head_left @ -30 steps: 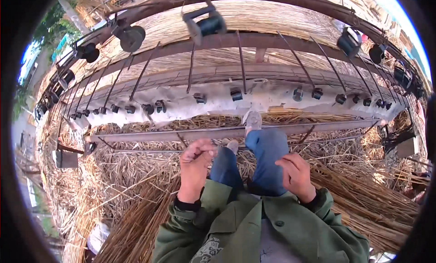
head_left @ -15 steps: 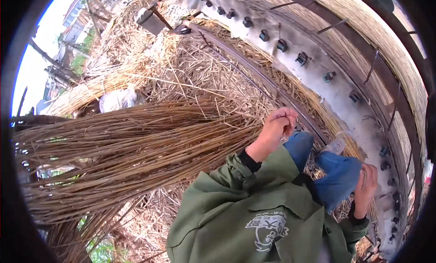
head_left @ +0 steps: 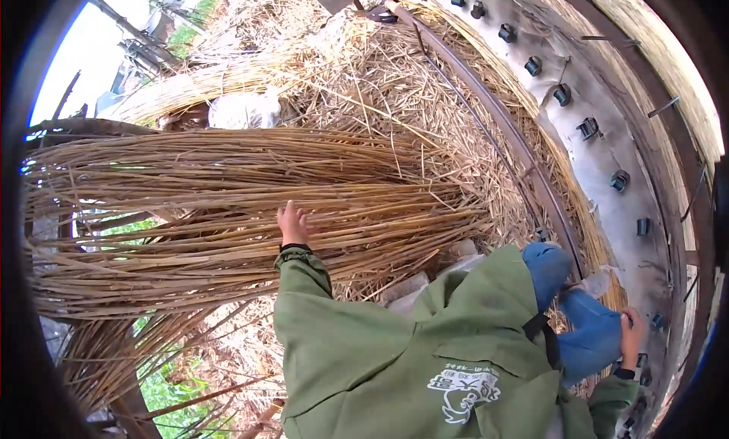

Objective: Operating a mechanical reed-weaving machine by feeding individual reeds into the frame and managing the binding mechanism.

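Note:
My left hand (head_left: 293, 225) reaches out over a thick bundle of long brown reed stalks (head_left: 364, 204) that runs across the view from the left. Its fingers are spread, and nothing is held in them. I cannot tell whether the fingertips touch the stalks. By the outer side of my bent knee in blue trousers (head_left: 588, 340) is my right hand (head_left: 632, 334). It rests against the knee with its fingers loosely bent, partly turned from view, and no object shows in it.
A long brown metal bar (head_left: 501, 116) curves past my knees. Beyond it, a pale strip (head_left: 562, 128) carries a row of dark round weights (head_left: 588, 129). Loose straw (head_left: 395, 67) covers the ground, with a white plastic bag (head_left: 244, 110) behind the bundle.
My left hand has moved left from beside my knee to the reed bundle, and its curled fingers have spread. My right hand stays by the knee. The view has turned leftward.

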Available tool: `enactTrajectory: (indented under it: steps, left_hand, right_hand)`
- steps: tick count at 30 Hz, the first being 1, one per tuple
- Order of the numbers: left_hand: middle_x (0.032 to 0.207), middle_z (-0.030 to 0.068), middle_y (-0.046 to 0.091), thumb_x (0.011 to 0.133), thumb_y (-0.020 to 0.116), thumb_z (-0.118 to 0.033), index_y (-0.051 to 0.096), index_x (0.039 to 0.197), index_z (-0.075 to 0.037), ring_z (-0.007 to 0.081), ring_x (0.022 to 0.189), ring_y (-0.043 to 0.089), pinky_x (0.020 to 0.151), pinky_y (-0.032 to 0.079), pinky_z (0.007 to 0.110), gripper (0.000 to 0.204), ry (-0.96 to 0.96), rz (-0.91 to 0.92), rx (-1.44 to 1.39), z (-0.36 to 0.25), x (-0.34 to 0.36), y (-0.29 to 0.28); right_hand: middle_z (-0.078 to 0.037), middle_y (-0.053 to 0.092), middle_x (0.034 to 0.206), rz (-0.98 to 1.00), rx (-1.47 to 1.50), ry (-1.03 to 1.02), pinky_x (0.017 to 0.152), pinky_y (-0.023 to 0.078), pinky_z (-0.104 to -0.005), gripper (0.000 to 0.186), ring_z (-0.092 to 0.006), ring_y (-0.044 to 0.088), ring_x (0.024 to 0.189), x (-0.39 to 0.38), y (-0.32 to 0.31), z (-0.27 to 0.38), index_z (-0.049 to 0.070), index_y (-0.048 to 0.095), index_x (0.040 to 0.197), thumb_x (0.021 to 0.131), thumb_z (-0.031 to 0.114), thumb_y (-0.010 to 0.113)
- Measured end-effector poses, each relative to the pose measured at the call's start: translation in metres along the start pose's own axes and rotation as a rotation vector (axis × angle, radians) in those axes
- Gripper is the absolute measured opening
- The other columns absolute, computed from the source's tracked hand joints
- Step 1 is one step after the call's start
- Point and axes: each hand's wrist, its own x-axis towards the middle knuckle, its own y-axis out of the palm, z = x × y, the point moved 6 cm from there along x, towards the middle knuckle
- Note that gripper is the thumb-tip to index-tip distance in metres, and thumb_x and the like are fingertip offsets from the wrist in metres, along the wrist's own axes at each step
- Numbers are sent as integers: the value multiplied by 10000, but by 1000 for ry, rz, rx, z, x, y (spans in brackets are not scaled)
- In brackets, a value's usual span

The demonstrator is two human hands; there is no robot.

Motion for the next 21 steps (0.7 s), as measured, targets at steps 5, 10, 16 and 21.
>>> enactTrajectory:
  steps: [5,10,16,21]
  left_hand:
    - [1246,114,396,809,595,-222,257,1328,-72,252,1099,430,903,366,388,636,206,-173,248,-53,64,-44]
    - [1193,135,448,768,654,-231,302,1281,10,246,1015,477,809,437,382,667,175,-268,10,-85,73,-36]
    - [1003,48,492,798,634,-309,487,1089,-65,153,870,455,699,407,313,407,117,-115,-131,-95,83,-47]
    - [866,-21,546,851,565,-315,568,959,-80,117,801,460,708,376,282,259,111,0,-43,-78,54,-9]
  right_hand:
    - [-122,578,864,-70,-27,-29,791,406,-310,139,-226,542,835,-1,-2,-19,-13,556,901,813,80,501]
    - [-135,569,843,-66,-78,-1,792,402,-306,148,-229,541,824,-5,-8,-18,-18,555,894,792,70,495]
    - [-136,568,841,-78,-127,3,790,402,-307,147,-242,537,816,-3,-11,-27,-21,554,887,783,73,512]
    - [-134,572,837,-81,-92,-5,776,413,-308,143,-249,544,804,-9,-12,-17,-17,558,886,782,76,527]
